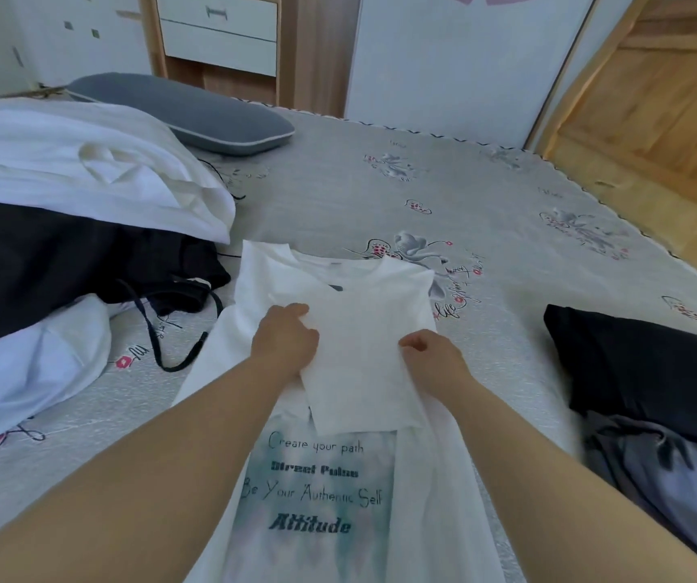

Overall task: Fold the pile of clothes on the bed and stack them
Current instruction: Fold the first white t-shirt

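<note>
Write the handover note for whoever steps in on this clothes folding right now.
Left hand: grips the left edge of the folded-in white sleeve panel.
Right hand: pinches that panel's right edge.
The white printed T-shirt with green lettering lies flat on the grey floral bedsheet, sides partly folded in.
Done: a folded black garment lies on the right, a crumpled grey garment beside it.
Left: finish this shirt, then the unfolded pile on the left, a black garment with straps and white clothes, and stack everything.

white t-shirt with teal print and dark lettering, on a grey bedsheet with pink-dotted flowers.
</note>
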